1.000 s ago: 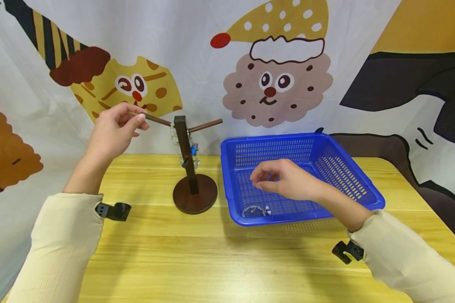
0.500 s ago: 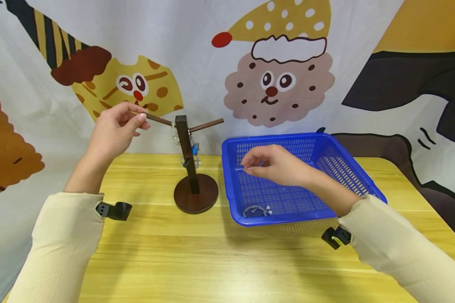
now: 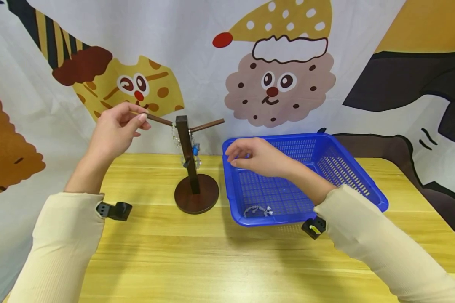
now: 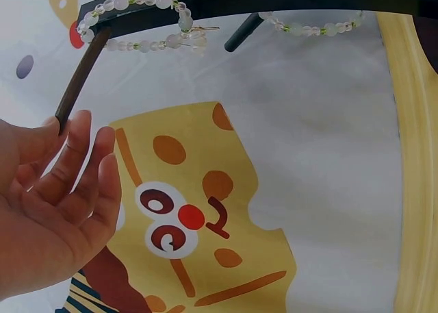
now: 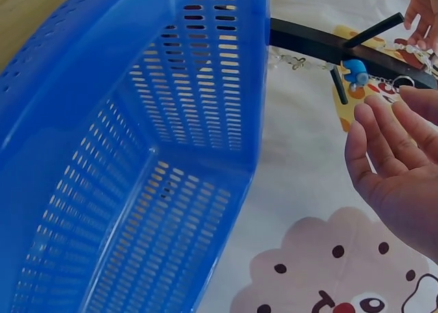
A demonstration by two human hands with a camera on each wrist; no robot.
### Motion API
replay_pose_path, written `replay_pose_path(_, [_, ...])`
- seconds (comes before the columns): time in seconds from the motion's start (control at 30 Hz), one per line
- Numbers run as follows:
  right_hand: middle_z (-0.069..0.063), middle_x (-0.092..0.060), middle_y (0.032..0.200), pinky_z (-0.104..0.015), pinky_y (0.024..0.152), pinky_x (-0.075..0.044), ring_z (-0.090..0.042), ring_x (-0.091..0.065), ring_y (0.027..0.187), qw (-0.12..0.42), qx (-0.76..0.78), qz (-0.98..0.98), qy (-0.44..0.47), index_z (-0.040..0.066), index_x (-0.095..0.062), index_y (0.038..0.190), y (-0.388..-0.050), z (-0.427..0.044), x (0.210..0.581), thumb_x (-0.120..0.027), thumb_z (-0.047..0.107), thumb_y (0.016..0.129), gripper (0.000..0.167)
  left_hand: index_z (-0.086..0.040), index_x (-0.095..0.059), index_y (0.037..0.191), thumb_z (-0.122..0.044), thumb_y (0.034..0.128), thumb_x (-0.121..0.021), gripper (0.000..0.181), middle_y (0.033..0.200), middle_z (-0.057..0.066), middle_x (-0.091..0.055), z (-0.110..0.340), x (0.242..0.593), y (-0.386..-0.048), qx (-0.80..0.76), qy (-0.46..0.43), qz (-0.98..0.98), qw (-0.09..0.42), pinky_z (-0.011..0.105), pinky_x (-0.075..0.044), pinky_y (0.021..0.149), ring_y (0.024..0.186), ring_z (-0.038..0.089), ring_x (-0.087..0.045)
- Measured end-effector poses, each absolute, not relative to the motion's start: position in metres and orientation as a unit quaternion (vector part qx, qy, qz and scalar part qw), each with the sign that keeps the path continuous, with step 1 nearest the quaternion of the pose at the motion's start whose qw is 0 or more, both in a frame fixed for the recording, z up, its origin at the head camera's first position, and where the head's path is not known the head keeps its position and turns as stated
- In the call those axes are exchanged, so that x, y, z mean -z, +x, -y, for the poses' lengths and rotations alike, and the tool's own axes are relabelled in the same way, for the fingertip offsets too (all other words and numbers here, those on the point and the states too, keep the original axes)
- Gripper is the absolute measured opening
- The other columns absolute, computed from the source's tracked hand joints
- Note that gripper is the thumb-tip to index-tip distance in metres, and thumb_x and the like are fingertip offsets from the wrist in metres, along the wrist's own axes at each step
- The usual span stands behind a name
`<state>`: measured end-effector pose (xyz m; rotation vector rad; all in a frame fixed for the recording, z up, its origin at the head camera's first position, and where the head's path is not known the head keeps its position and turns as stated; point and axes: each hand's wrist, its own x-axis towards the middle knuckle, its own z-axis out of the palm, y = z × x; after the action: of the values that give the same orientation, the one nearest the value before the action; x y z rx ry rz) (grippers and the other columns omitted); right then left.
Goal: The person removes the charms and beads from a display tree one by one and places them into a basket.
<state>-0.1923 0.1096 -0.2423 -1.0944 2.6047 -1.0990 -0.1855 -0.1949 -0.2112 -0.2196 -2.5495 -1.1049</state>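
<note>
The left grip [image 3: 115,130] pinches the left peg [image 3: 158,119] of the upright stand [image 3: 186,145] at its tip. The right grip [image 3: 261,156], loosely curled and seemingly holding nothing, is nearer the right peg [image 3: 207,125], which slants up towards it. A bracelet [image 3: 255,207] lies in the basket's [image 3: 250,222] near-left corner.

1. 2 hands [image 3: 115,132] [image 3: 259,158]
2. 1 blue basket [image 3: 233,198]
3. 1 bracelet [image 3: 255,209] in the basket
4. 1 dark stand [image 3: 192,179]
5. hanging bracelets [image 4: 140,46], at least 2, can't count em exactly tbh
6. 2 wrist cameras [image 3: 120,211] [image 3: 313,228]
7. 1 table [image 3: 174,256]
</note>
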Motion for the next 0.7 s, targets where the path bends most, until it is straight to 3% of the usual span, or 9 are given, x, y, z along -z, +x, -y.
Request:
replay_pose_path(0.33, [-0.003,-0.064,0.089,-0.029,0.068,-0.048,-0.013,-0.059,0.079,0.059,0.361,-0.856,-0.366,0.006,-0.065,0.097,-0.199,-0.091,0.246,-0.062,0.004,0.084,0.014,-0.004,-0.059,0.107,-0.026,0.0938,-0.050,0.028,0.086,0.012,-0.065,0.195,0.211,-0.185,0.391,-0.077,0.900,0.175,0.013,-0.045,0.062,0.071,0.001,-0.055])
replay_pose_path(0.7, [-0.010,-0.063,0.101,-0.029,0.075,-0.047,-0.019,-0.057,0.093,0.071,0.359,-0.857,-0.362,0.002,-0.063,0.104,-0.210,-0.070,0.247,-0.060,0.004,0.084,0.020,-0.004,-0.059,0.107,-0.026,0.0940,-0.049,0.027,0.088,0.015,-0.065,0.195,0.210,-0.185,0.390,-0.076,0.901,0.172,0.013,-0.045,0.063,0.072,0.001,-0.055])
